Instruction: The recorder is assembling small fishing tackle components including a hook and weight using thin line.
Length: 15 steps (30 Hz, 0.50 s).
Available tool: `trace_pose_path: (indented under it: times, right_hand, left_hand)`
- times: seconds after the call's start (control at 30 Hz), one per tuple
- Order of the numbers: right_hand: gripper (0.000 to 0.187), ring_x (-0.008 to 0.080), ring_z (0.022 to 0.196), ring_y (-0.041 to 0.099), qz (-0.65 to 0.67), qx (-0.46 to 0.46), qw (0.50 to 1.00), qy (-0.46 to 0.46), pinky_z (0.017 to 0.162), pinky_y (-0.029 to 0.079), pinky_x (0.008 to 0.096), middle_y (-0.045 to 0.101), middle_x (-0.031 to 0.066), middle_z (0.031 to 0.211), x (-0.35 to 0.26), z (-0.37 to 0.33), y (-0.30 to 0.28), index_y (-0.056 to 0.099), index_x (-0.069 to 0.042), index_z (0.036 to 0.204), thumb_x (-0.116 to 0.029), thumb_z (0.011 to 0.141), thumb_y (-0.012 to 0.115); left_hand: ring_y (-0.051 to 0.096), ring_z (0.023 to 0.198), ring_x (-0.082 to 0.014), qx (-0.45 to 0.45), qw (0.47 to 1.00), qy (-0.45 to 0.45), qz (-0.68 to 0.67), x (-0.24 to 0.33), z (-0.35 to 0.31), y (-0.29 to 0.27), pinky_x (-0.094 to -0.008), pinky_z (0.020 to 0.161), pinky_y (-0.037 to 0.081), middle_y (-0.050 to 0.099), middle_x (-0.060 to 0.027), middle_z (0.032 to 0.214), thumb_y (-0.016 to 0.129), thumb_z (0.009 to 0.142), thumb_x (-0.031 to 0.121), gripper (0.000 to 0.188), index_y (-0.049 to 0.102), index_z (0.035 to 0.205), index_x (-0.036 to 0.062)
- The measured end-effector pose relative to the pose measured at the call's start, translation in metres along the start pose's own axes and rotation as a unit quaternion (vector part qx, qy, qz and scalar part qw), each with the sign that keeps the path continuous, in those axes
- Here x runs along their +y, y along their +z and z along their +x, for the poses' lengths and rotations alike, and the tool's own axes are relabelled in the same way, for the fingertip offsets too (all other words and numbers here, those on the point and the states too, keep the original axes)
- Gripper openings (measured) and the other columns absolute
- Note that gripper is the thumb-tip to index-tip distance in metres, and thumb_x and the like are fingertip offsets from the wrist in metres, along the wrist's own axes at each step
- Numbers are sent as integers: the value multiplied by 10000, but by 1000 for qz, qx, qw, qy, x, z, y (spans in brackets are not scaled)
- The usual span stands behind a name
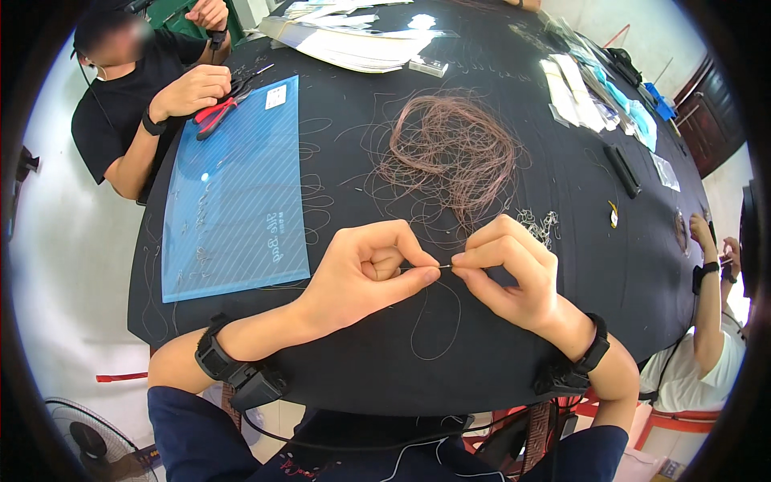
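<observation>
While hands (352,269) pinch, slim piece (446,267) (tiny) lies between.

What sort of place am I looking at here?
Probably a small handcraft workshop: the black-covered table holds a tangle of brown line and a cluster of small silvery pieces, with red-handled pliers at its left.

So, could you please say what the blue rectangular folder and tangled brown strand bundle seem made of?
Blue rectangular folder: probably smooth, glossy plastic, given its glare spot.
Tangled brown strand bundle: perhaps nylon line or coated wire, finish unclear; its springy loops suit either.
</observation>
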State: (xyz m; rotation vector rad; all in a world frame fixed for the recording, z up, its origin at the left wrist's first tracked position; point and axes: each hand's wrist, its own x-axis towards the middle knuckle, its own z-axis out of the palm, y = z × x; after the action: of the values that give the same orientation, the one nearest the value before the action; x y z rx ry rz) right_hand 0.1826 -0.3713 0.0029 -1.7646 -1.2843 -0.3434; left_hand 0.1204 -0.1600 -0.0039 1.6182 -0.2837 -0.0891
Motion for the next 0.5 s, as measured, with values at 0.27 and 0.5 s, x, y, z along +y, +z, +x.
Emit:
trace_pose_path:
  times: [0.27,0.5]
  right_hand:
    - [234,226,718,604,8,-4,1000,-4,594,486,314,603,84,822,0,0,0,634,-22,871,49,691,766]
    - [231,226,723,604,-5,1,1000,-20,608,483,318,603,80,814,1,0,2,630,-27,854,52,678,757]
  left_hand:
    - [240,482,26,4,1000,1,6,2,-1,1,-206,482,167,345,117,527,708,859,35,76,638,890,28]
    - [231,475,28,-1,999,-22,30,7,0,2,-209,478,153,350,118,523,695,873,57,72,632,900,37]
